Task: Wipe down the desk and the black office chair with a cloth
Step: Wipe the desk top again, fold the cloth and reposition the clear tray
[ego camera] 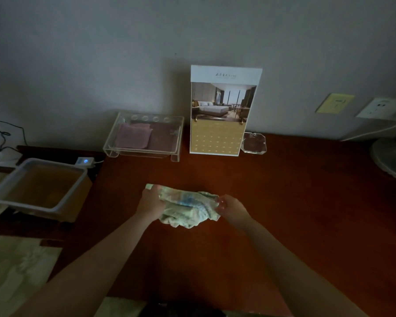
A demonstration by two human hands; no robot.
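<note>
A crumpled pale green and blue cloth (189, 208) lies bunched on the dark red-brown desk (284, 202), near its middle. My left hand (150, 203) grips the cloth's left end, fingers curled over it. My right hand (230, 205) pinches the cloth's right end. Both forearms reach in from the bottom of the view. The black office chair is not in sight, apart from a dark shape at the bottom edge that I cannot identify.
At the back stand a clear acrylic tray (144, 136) with pink cloths, a hotel calendar card (222, 115) and a glass ashtray (254, 143). A white basin (39, 186) sits left of the desk. A fan base (391, 156) is at the right.
</note>
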